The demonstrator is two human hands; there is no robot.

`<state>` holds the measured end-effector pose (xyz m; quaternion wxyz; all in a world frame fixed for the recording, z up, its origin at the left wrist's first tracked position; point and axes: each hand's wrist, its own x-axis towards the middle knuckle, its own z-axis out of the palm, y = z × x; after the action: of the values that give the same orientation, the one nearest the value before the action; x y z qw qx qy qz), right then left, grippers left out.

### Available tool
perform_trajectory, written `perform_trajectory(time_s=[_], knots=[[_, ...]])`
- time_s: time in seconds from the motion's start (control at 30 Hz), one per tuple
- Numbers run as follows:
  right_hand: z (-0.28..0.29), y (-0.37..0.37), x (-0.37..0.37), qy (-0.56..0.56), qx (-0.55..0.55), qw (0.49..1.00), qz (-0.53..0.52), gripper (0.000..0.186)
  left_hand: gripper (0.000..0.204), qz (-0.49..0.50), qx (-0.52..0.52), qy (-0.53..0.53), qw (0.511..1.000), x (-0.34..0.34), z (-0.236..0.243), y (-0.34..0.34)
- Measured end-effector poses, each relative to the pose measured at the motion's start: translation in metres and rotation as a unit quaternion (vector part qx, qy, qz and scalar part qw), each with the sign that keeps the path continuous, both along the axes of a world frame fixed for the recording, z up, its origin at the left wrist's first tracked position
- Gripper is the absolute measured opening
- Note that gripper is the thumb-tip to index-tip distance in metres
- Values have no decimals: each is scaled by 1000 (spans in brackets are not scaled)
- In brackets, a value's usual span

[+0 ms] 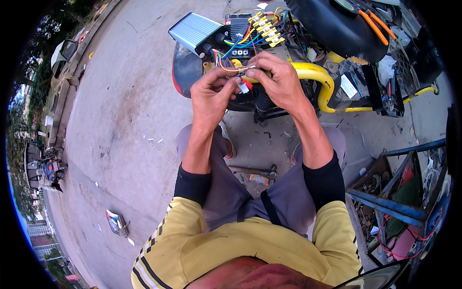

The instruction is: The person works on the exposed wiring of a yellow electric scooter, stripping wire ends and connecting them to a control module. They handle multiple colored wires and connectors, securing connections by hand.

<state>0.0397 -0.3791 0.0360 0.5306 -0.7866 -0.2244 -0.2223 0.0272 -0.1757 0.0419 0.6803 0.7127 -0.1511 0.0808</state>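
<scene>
My left hand point(211, 94) pinches thin wires from a bundle of coloured wires point(220, 59). That bundle comes out of a silver finned controller box point(196, 30) lying on the vehicle's rear. Close against it, my right hand point(279, 79) has thumb and forefinger closed on a thin wire, whose pale tip shows between the two hands. White and red plug connectors point(244, 87) hang just beneath my fingers. Beyond the right hand, thick blue, green and yellow cables run to a yellow terminal block point(266, 29). Exactly how the wire ends meet is too small to tell.
A yellow frame tube point(317, 74) curves to the right of my hands. Orange-handled pliers point(374, 26) rest on a black seat point(327, 24). Between my feet lie a hammer point(257, 171) and a small orange-white packet point(259, 179). A cluttered metal rack point(392, 207) stands at right.
</scene>
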Motion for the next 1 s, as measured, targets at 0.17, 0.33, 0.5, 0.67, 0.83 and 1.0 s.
perform_trajectory(time_s=[0.17,0.33,0.5,0.67,0.83,1.0], knots=[[0,0,-1,-6,6,1000,-1,17,22,5,1,-4,1000,0,0,-1],[2,0,-3,0,-1,1000,-4,16,21,5,1,-6,1000,0,0,-1],[2,1,-2,-9,-11,1000,-8,17,21,5,0,-4,1000,-1,1,0],[1,2,-3,-12,-5,1000,-9,17,20,5,-12,-8,1000,-1,-2,0],[-2,2,-2,-12,-7,1000,-9,16,20,0,1,-10,1000,-1,0,-1],[0,2,-3,-42,-30,999,-4,12,19,1,18,-28,999,0,-3,-1]])
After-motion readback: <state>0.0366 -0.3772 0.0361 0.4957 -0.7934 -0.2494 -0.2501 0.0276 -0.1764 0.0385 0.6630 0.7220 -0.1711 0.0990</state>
